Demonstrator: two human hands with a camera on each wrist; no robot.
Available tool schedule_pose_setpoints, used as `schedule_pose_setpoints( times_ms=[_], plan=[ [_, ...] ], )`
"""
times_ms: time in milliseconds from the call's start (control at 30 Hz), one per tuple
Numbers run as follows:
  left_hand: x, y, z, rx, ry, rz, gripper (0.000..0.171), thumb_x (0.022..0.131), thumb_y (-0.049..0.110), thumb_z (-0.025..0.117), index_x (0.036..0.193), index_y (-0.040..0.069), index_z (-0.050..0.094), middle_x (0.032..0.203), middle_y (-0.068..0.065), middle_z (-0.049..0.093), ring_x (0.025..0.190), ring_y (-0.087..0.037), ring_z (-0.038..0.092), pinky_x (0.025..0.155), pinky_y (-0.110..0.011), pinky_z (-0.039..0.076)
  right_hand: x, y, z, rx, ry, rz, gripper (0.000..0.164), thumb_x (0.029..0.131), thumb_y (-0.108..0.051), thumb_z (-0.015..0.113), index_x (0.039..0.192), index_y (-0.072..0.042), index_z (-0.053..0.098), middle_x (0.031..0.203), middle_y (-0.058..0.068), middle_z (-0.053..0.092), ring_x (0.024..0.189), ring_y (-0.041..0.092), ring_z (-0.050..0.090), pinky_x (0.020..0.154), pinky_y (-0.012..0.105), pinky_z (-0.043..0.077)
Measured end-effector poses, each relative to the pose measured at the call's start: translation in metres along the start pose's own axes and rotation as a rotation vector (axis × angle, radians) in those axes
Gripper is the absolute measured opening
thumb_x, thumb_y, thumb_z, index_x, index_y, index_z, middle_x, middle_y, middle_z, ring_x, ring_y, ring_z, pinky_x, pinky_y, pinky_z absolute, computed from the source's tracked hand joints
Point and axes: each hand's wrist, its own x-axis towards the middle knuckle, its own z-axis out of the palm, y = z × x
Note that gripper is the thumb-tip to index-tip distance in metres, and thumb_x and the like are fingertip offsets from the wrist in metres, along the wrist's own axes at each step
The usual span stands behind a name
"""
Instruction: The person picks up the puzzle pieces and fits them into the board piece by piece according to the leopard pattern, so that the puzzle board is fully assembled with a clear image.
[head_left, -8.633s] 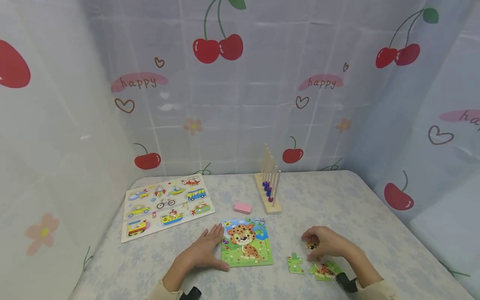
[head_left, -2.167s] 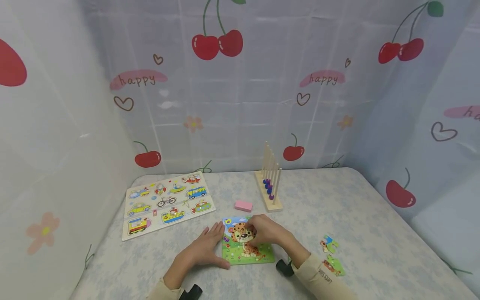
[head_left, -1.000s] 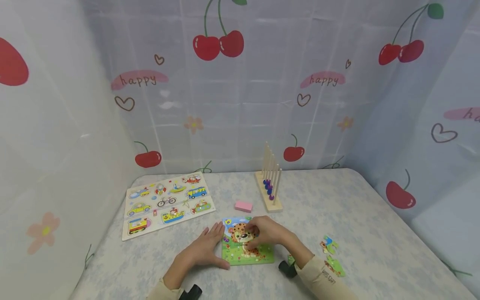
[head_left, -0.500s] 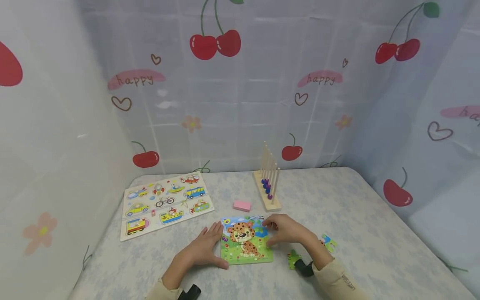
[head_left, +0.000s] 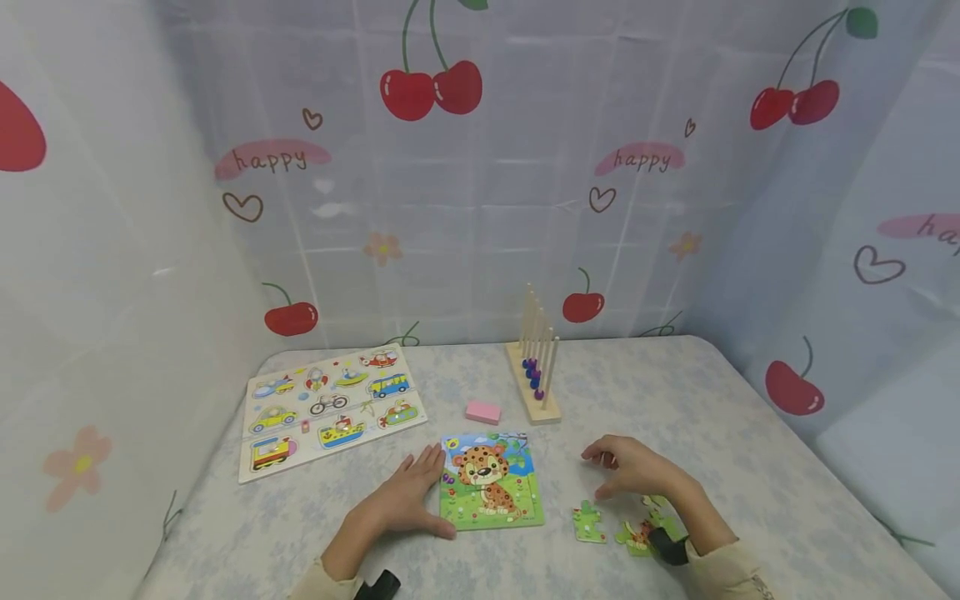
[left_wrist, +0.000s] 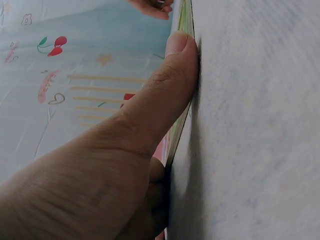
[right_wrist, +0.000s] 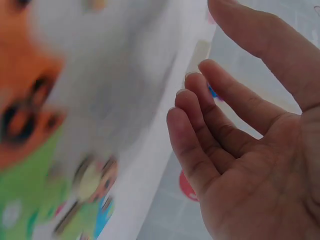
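Bracing the puzzle (head_left: 491, 492) at 9 o'clock, spread left hand (head_left: 405, 500) should steady it; right hand (head_left: 637, 468), relaxed, empty, hovers at 3 o'clock near loose pieces (head_left: 588, 523).

Head view forward, down — wrist views close on fingers (right_wrist: 185, 145); curtain (head_left: 480, 217) shared.

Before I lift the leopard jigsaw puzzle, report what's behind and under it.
Behind the leopard jigsaw puzzle are a pink block and, farther back, a wooden peg rack. Whatever lies beneath the leopard jigsaw puzzle is covered.
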Motion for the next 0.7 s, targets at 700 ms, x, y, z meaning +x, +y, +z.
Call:
schedule_pose_setpoints(
  times_ms=[700],
  plan=[
    [-0.001, 0.001, -0.001, -0.013, -0.016, -0.006, 0.125, 0.067, 0.067, 0.076, 0.155, 0.002, 0.016, 0.165, -0.015, 0.008, 0.153, -0.032, 0.007, 0.123, -0.056, 0.008, -0.038, 0.069, -0.031, 0.044, -0.021, -0.027, 0.037, 0.073, -0.011, 0.082, 0.107, -0.005, 0.067, 0.104, 0.005, 0.065, 0.084, 0.010, 0.054, 0.071, 0.024, 0.051]
  ],
)
